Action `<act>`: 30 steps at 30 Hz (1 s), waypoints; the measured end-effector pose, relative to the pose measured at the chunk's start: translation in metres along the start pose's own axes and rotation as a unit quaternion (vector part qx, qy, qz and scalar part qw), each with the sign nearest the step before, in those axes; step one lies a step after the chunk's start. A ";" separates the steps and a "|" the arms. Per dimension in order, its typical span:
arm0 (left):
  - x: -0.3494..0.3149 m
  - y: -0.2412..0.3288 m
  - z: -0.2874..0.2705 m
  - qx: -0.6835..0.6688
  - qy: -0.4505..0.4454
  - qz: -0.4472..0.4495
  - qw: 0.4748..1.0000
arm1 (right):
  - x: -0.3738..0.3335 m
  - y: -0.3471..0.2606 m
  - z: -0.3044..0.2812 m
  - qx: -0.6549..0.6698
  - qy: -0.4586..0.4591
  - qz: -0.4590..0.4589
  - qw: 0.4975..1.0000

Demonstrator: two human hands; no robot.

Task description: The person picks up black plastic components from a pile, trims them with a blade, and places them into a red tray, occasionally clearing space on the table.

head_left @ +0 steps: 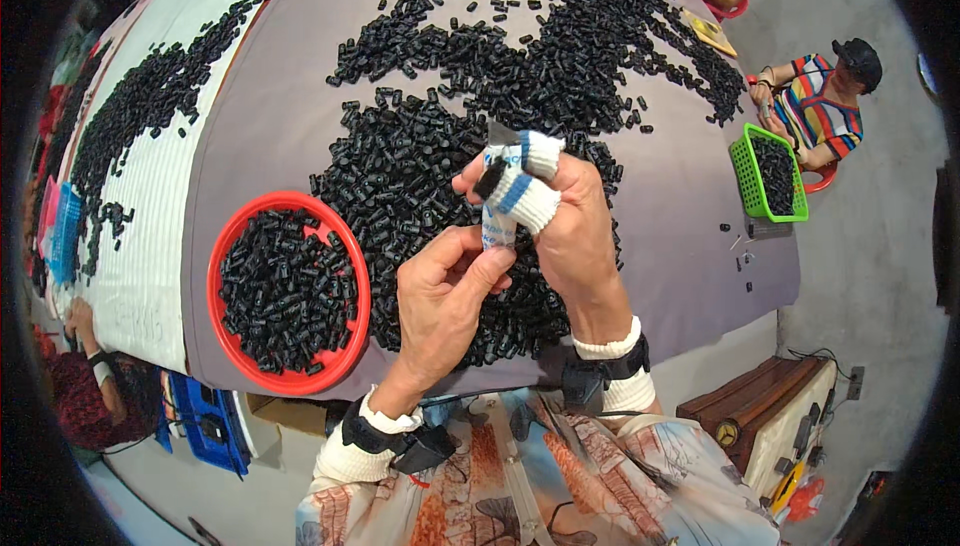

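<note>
Over the heap of small black cylindrical parts (390, 186), both my hands are raised close together. White knitted sleeves (526, 202) with blue bands cover fingertips of my right hand (585, 236); dark material shows at their ends. A white strip with blue print (498, 230) runs down beside these sleeves. My left hand (440, 286) pinches its lower end between thumb and fingers. The right fingers are curled around its upper part, though the sleeves partly hide the grip. Both wrists wear black straps over white cuffs.
A red round basin (364, 276) full of black parts stands at my left on the grey-covered table (690, 276). Across the right edge, a person (815, 111) sits by a green basket (750, 191). A white-covered table (150, 286) adjoins at left, where another person's hand (80, 321) rests.
</note>
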State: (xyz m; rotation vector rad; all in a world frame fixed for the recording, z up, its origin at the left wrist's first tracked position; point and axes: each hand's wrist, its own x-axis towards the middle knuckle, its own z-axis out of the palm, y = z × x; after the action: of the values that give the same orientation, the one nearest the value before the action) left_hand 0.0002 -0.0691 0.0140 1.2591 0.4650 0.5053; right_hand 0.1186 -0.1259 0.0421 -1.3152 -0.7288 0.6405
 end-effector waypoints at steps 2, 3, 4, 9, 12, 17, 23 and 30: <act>0.001 -0.003 0.001 0.004 0.007 0.018 1.000 | -0.003 0.001 0.001 -0.002 -0.006 0.001 1.000; 0.001 -0.003 0.001 0.005 0.006 0.019 1.000 | -0.004 0.004 0.002 0.013 -0.001 0.012 1.000; 0.001 -0.003 0.001 0.003 0.015 0.026 1.000 | -0.005 0.005 0.004 0.029 0.004 0.023 0.999; 0.001 -0.003 -0.004 0.023 0.020 0.038 0.999 | -0.010 0.006 0.003 0.015 -0.025 0.041 0.999; 0.001 0.001 -0.006 0.013 0.019 0.019 1.000 | -0.009 0.010 0.005 0.036 -0.028 0.059 0.997; 0.004 0.017 -0.022 0.015 0.106 0.103 0.989 | -0.009 0.014 0.008 0.043 0.012 -0.003 0.999; 0.021 0.036 -0.005 -0.138 0.052 0.070 0.987 | -0.017 0.012 0.018 0.066 -0.021 0.039 0.997; 0.022 0.040 -0.003 -0.154 0.071 0.048 0.984 | -0.018 0.010 0.026 0.009 -0.037 0.047 0.998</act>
State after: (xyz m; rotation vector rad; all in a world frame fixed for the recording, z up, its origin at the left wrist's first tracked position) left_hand 0.0126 -0.0447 0.0504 0.9541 0.4267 0.7239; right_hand 0.0871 -0.1229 0.0326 -1.3199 -0.7226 0.7723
